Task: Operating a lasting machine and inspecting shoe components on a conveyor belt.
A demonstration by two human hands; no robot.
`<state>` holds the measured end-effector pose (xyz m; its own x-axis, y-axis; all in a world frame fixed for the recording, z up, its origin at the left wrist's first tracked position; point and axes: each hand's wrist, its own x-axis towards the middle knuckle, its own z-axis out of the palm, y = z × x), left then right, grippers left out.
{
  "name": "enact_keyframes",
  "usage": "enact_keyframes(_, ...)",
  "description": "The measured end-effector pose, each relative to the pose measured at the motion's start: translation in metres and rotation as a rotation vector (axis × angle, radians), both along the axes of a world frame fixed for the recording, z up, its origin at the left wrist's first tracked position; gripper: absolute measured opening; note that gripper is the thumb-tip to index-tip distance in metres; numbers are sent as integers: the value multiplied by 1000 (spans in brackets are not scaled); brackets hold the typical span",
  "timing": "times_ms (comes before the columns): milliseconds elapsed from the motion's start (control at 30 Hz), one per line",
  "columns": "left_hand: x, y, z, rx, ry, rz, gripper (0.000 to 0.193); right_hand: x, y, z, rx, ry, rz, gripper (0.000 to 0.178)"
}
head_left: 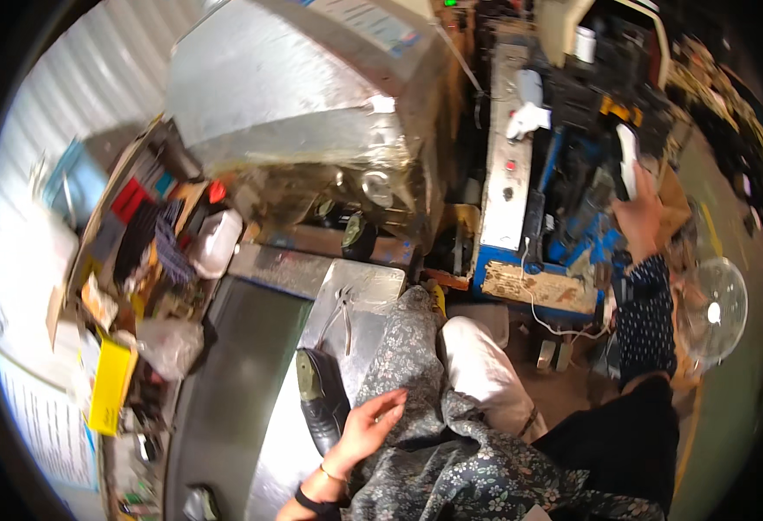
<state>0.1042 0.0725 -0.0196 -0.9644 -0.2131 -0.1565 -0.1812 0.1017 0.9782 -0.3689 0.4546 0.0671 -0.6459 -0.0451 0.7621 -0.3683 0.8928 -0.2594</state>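
Observation:
My left hand [373, 425] hovers over my floral apron [412, 356], fingers loosely stretched out and holding nothing. Just left of it a black shoe [316, 391] lies on the metal worktop, its pale insole showing. Beyond the shoe, pliers [343, 317] with spread handles rest on the metal surface. My right arm, in a dark dotted sleeve, reaches far out to the right. Its hand [640, 213] is closed around a long, narrow white piece [629, 156] beside the blue machine [585, 234]. What kind of piece it is cannot be made out.
A dark conveyor belt [234, 382] runs along the left, below a large metal hood [286, 87]. Cluttered shelving holds a yellow box [112, 386] and a plastic bag [171, 346]. Another shoe [359, 234] sits under the hood. A clear round cover [716, 313] stands at right.

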Motion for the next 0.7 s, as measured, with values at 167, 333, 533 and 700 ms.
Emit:
enact_keyframes(167, -45, 2, 21, 109, -82, -79, 33, 6, 13, 18, -48, 14, 126, 79)
enact_keyframes(333, -72, 7, 34, 309, -20, -68, 32, 84, -10, 6, -14, 178, 187, 82)
enact_keyframes(533, -94, -21, 60, 868, 0, -76, 95, 204, -109, -72, -84, 51, 992, 81)
enact_keyframes(700, -49, -81, 61, 920, -126, 524, 52, 231, -202, -104, 316, 239, 1417, 64)
